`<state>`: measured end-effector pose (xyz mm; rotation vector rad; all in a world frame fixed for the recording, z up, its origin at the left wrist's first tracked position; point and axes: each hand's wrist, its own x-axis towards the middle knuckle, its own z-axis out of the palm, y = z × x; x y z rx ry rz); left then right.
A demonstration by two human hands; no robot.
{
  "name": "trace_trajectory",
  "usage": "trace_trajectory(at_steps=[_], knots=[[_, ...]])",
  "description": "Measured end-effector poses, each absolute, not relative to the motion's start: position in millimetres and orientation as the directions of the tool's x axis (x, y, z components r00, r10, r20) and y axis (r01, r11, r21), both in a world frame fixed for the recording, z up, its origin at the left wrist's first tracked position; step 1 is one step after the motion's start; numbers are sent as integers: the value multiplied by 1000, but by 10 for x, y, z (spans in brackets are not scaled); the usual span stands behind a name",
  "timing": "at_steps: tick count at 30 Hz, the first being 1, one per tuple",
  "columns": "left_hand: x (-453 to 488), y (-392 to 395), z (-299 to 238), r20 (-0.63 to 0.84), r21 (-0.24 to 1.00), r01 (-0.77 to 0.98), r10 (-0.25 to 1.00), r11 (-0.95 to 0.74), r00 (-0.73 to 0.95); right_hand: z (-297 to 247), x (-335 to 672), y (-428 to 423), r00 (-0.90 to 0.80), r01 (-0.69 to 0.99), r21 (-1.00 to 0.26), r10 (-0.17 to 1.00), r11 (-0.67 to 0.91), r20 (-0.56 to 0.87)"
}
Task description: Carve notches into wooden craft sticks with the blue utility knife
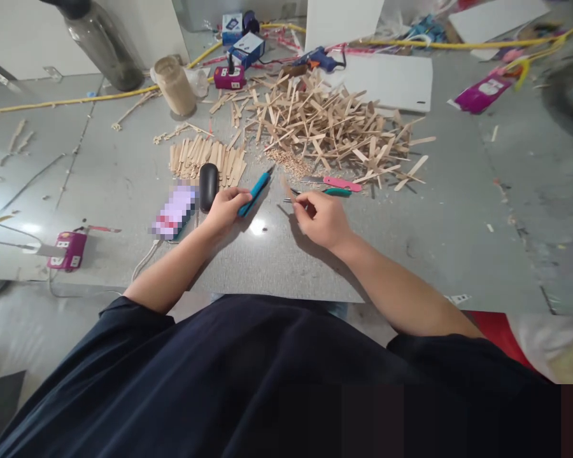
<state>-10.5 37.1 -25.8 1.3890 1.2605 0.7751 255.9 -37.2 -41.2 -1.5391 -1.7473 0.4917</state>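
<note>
My left hand (226, 210) is closed around a teal craft knife (254, 194) whose blade points up and away toward the sticks. My right hand (321, 219) pinches a thin wooden stick (286, 189) that stands tilted just right of the knife tip. A big loose heap of wooden sticks (329, 127) lies beyond both hands, with a neat row of flat sticks (207, 159) to its left and small wood chips (293, 164) in front of it.
A pink knife (341, 184) and a green tool (337, 191) lie by my right hand. A black oval case (209, 186) and a phone (174, 213) sit left of my left hand. A blue glue gun (319, 59), white boards (391, 79) and a jar (176, 86) stand further back.
</note>
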Motion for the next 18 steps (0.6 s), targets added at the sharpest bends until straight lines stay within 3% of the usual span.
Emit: trace_trajectory(at_steps=[6, 18], knots=[[-4, 137, -228, -230, 969, -12, 924, 246, 307, -337, 2589, -442, 35, 621, -741, 935, 256, 353], [25, -166, -218, -221, 944, -151, 902, 294, 371, -432, 2405, -568, -60, 531, -786, 939, 318, 339]])
